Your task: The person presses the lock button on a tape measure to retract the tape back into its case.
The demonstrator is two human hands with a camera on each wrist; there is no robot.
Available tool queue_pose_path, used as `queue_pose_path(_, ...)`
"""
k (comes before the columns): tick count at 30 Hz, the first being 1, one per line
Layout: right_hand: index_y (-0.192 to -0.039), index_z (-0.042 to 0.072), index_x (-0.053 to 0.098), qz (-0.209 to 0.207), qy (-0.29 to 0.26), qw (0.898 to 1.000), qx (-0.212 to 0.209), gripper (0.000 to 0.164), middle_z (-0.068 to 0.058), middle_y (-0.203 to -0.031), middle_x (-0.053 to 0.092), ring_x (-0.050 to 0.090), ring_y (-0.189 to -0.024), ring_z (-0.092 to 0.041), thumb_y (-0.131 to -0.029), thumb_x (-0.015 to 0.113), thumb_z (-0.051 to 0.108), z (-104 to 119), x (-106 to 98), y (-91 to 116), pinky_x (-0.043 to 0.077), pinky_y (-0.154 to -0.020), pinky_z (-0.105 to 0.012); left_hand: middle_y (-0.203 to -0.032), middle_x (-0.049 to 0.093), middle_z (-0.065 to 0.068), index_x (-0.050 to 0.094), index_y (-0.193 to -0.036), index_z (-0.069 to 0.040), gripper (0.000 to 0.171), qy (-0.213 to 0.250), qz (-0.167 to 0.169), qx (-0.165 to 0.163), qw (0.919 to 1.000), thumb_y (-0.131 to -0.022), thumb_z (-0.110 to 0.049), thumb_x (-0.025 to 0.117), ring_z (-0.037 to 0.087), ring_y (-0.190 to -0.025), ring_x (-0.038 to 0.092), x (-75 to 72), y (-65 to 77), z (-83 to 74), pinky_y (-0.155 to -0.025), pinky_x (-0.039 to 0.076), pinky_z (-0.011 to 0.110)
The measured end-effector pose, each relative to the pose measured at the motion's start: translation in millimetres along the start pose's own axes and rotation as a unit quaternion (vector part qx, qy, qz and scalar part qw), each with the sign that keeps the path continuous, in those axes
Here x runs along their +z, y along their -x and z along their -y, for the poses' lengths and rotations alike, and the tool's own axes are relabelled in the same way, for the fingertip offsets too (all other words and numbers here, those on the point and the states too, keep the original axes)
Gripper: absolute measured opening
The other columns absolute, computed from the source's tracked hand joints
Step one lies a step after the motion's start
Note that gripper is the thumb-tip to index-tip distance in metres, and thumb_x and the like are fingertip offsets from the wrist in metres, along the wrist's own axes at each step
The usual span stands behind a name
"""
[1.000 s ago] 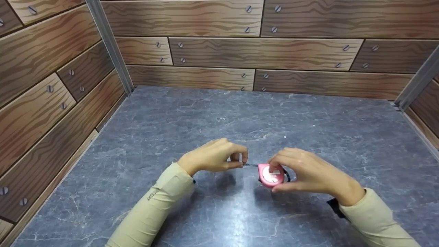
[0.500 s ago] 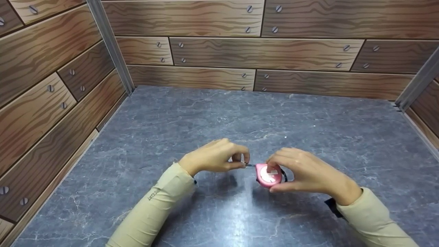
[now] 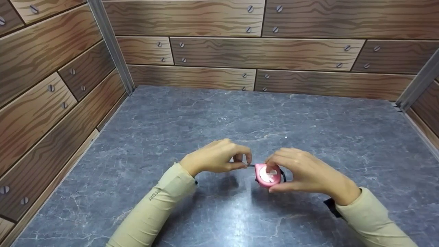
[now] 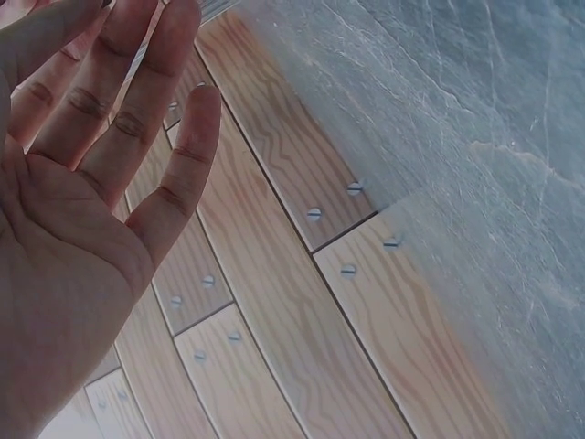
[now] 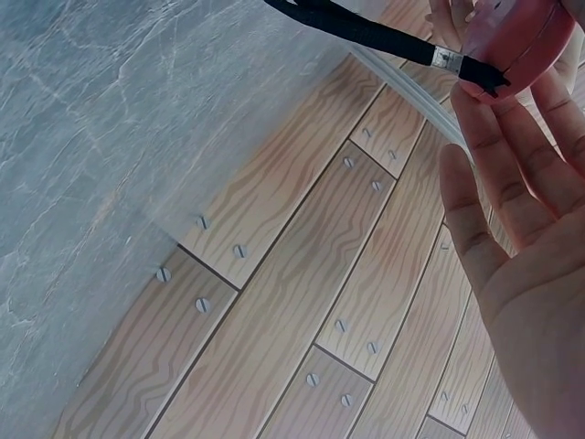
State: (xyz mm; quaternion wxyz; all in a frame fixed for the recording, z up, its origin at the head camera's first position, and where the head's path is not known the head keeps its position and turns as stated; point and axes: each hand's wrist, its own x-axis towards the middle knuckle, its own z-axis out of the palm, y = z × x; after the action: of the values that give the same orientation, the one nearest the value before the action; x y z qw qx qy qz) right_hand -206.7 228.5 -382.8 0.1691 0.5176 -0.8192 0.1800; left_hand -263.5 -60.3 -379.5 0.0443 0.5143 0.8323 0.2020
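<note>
A pink tape measure [image 3: 263, 176] with a pale round face is gripped between the thumb and fingers of my right hand [image 3: 305, 171], above the tabletop. Its black wrist strap [image 5: 366, 29] dangles from the case in the right wrist view. From the case's left side a short bit of dark tape [image 3: 251, 165] sticks out. My left hand [image 3: 219, 156] pinches the end of that tape between thumb and forefinger. In the left wrist view the palm and loosely bent fingers of the left hand [image 4: 91, 201] show, while the pinch itself lies at the frame's top edge.
Grey marbled tabletop [image 3: 212, 116] spreads beneath both hands. Wood-patterned panels [image 3: 212, 51] wall it in at the back, with more at left and right. Metal posts [image 3: 115, 51] stand in the back corners. Tiny white specks lie beyond the right hand.
The tape measure and right hand have shifted slightly left, and the left hand slightly right. The short stretch of tape between them has shortened a little. Both grips are unchanged.
</note>
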Motion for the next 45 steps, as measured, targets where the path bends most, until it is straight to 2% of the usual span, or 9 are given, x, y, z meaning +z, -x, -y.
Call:
queue_pose_path(15,-0.109,0.021,0.070,0.009,0.007,1.000,0.012,0.042,0.011,-0.102,0.069,0.061,-0.088,-0.005,-0.081,0.093,0.043,-1.0,1.1,1.4,0.055,-0.080,-0.033,-0.080,0.073,-0.005,0.073,-0.119,-0.017,0.016,-0.009,0.003,0.011,0.9999,-0.103,-0.021,0.073,0.002,-0.068,0.058,0.7,-0.9,0.9,-0.069,0.048,0.021)
queue_pose_path(25,-0.111,0.020,0.071,0.019,0.015,0.999,0.032,0.043,0.011,-0.103,0.070,0.061,-0.088,-0.006,-0.082,0.092,0.045,-4.6,1.7,4.2,0.056,-0.080,-0.033,-0.082,0.076,-0.005,0.074,-0.118,-0.015,0.017,-0.003,0.005,-0.009,0.9999,-0.103,-0.021,0.073,0.001,-0.067,0.055,0.9,0.8,3.6,-0.069,0.047,0.023)
queue_pose_path(31,-0.112,0.019,0.072,0.031,0.028,0.998,0.056,0.046,0.009,-0.106,0.072,0.064,-0.091,-0.007,-0.081,0.092,0.047,-9.6,3.1,5.9,0.058,-0.082,-0.036,-0.081,0.075,-0.005,0.075,-0.116,-0.015,0.014,-0.006,0.001,-0.013,0.9999,-0.103,-0.022,0.073,0.001,-0.065,0.053,0.7,1.5,4.6,-0.069,0.046,0.024)
queue_pose_path(36,-0.112,0.018,0.073,0.041,0.030,0.995,0.081,0.047,0.008,-0.105,0.073,0.065,-0.091,-0.007,-0.080,0.092,0.047,-17.5,6.1,8.0,0.058,-0.081,-0.036,-0.084,0.077,-0.004,0.074,-0.116,-0.015,0.015,-0.005,0.004,-0.019,0.9998,-0.103,-0.021,0.073,0.003,-0.067,0.056,-0.9,2.2,4.7,-0.069,0.047,0.024)
queue_pose_path(45,-0.106,0.020,0.071,0.072,0.022,0.987,0.140,0.040,0.010,-0.098,0.069,0.063,-0.086,-0.009,-0.083,0.091,0.044,-36.7,14.5,7.5,0.055,-0.078,-0.035,-0.085,0.078,-0.004,0.075,-0.116,-0.015,0.016,-0.009,0.003,-0.021,0.9997,-0.103,-0.023,0.072,0.004,-0.069,0.060,-1.5,2.9,8.3,-0.069,0.049,0.024)
